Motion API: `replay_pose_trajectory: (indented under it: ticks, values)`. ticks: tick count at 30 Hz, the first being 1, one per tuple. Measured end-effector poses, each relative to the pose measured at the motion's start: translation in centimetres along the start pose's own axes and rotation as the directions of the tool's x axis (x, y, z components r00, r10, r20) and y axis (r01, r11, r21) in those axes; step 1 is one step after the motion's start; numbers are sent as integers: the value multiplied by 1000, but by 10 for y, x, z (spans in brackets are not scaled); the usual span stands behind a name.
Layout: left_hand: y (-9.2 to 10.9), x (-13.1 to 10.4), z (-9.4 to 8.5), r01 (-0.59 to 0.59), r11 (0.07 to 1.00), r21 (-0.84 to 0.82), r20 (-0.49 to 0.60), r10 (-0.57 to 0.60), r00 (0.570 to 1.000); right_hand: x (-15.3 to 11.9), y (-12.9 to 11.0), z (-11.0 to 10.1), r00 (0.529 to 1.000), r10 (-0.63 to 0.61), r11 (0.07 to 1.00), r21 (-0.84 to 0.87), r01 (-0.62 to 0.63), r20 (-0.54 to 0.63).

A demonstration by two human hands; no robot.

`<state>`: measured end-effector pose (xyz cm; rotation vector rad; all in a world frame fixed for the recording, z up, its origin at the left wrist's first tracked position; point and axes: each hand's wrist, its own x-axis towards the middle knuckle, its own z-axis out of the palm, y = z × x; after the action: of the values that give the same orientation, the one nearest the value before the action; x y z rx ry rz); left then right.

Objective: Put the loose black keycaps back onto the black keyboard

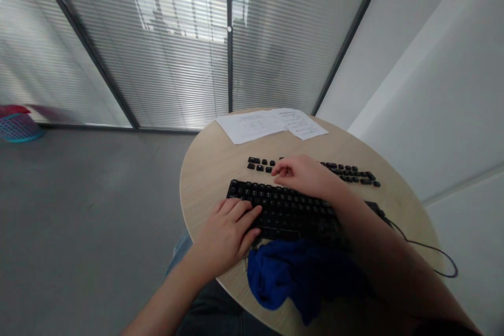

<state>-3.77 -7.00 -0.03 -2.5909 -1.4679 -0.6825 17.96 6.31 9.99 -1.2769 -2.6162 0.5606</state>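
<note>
A black keyboard (283, 210) lies on the round table, its right end partly behind my right forearm. My left hand (232, 223) rests on the keyboard's left end, fingers stretched out over the keys. Behind the keyboard are loose black keycaps (254, 160), set out in rows. My right hand (303, 174) is over the middle of these rows, fingers curled and tips close together; whether a keycap is between them cannot be seen. A crumpled blue cloth (283, 273) lies against the keyboard's front edge. More keycaps (346, 172) show beyond my right wrist.
Two printed paper sheets (255, 125) lie at the far side of the wooden table (208, 160). A black cable (423, 244) loops over the right edge. Glass panels with blinds (177, 63) and a white wall (441, 89) stand behind. A blue basket (19, 128) is on the floor at far left.
</note>
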Motion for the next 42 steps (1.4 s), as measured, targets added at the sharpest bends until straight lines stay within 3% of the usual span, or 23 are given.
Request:
replay_pose_trajectory:
  ticks: [3,7,11,15,21,32,42]
  values:
    - [0,1,2,-10,1000,4,-23,10,1000,25,29,-11,990,119,993,9,-118,-80]
    - [0,2,3,-12,1000,24,-47,13,999,70,66,-13,977,207,973,-90,-211,-53]
    - [0,0,5,-6,1000,18,-66,7,998,96,88,-5,974,225,960,-170,-223,-10]
    - [1,-2,5,-14,1000,6,-131,14,991,103,99,5,976,212,960,-195,-200,42]
    - [1,-5,5,-1,1000,-28,-149,-3,989,106,109,15,975,217,959,-198,-203,52]
    - [1,-6,6,13,998,-58,-153,-22,988,113,103,30,977,182,961,-192,-200,-106]
    - [-1,-6,7,18,998,-68,-159,-28,987,109,97,19,976,122,963,-219,-161,-180]
